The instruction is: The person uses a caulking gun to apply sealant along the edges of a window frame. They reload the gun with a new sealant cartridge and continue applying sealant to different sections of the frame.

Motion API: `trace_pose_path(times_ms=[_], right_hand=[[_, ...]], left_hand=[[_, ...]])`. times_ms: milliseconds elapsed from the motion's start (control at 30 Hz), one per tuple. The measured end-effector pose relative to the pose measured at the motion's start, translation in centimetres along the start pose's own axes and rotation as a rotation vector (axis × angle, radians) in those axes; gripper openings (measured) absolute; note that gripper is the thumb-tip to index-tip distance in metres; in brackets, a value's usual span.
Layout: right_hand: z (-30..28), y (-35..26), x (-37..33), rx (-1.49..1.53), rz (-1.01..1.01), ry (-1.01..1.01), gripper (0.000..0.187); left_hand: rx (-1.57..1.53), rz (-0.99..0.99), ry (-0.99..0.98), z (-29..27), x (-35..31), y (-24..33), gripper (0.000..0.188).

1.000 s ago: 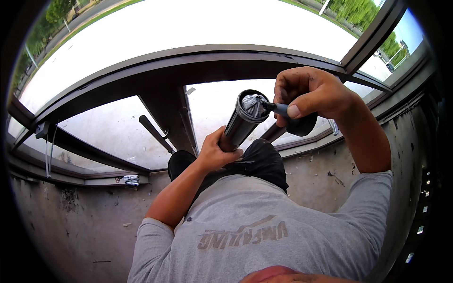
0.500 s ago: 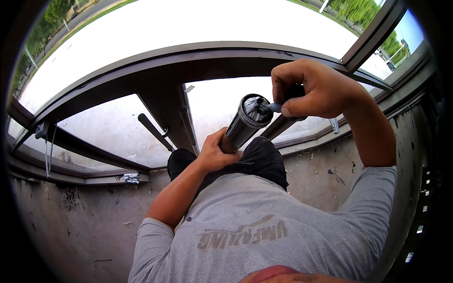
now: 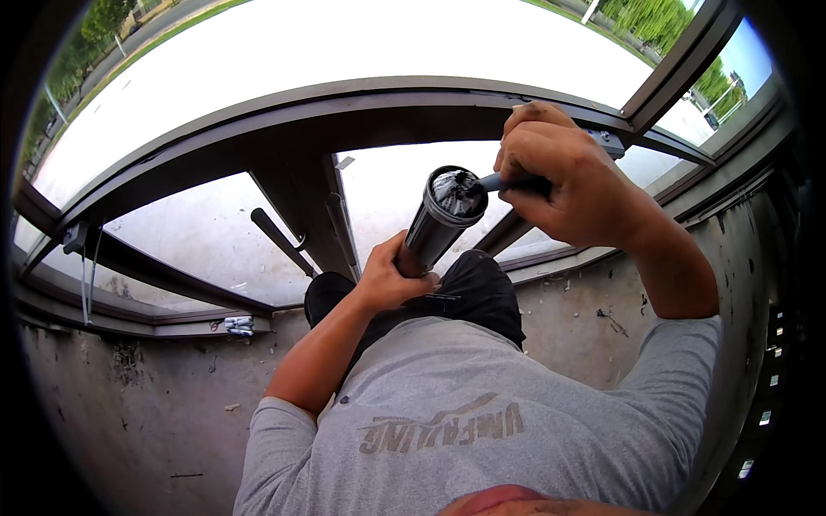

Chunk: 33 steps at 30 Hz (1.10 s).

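Note:
My left hand [image 3: 394, 277] is wrapped around the dark barrel [image 3: 425, 245] of what looks like a sausage-type caulking gun, held tilted in front of my lap. The barrel's far end is uncovered. Inside it shows the crinkled silver foil end of a sealant pack [image 3: 456, 193], smeared with black in the middle. My right hand [image 3: 564, 176] is closed on a narrow grey nozzle-like piece [image 3: 491, 182] with a dark thicker end. Its tip touches or lies just over the black spot on the foil. My fingers hide much of that piece.
A dark metal window frame [image 3: 370, 101] curves across in front, with glass below. Dark door handles [image 3: 277, 236] stand left of the barrel. A few silver tubes [image 3: 240, 325] lie by the frame at left. Debris is scattered over the concrete floor [image 3: 172, 413].
My right hand has turned and shifted slightly right and down, with its fingers repositioned on the grey piece, more of which shows. The barrel's end has moved a little left and up.

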State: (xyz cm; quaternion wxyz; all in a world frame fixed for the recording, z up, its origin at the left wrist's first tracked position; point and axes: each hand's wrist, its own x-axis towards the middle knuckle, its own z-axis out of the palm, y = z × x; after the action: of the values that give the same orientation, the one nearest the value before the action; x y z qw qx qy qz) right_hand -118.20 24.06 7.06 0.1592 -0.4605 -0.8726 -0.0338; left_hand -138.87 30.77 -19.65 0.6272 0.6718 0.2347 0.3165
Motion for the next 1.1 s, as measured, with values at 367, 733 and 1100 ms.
trace_pose_path(times_ms=[367,733,1100], right_hand=[[3.0,1.3,0.3,-0.056,-0.198,0.294,0.025],[3.1,3.8,-1.0,-0.065,-0.047,0.453,0.026],[6.3,0.5,-0.9,1.217,0.088,0.565,0.021]], left_hand=[[-0.063,-0.078,-0.071,-0.3,0.0,0.2,0.045],[-0.045,-0.072,-0.081,-0.2,-0.2,0.8,0.046],[-0.074,-0.022,-0.062,0.6,0.2,1.1,0.045]])
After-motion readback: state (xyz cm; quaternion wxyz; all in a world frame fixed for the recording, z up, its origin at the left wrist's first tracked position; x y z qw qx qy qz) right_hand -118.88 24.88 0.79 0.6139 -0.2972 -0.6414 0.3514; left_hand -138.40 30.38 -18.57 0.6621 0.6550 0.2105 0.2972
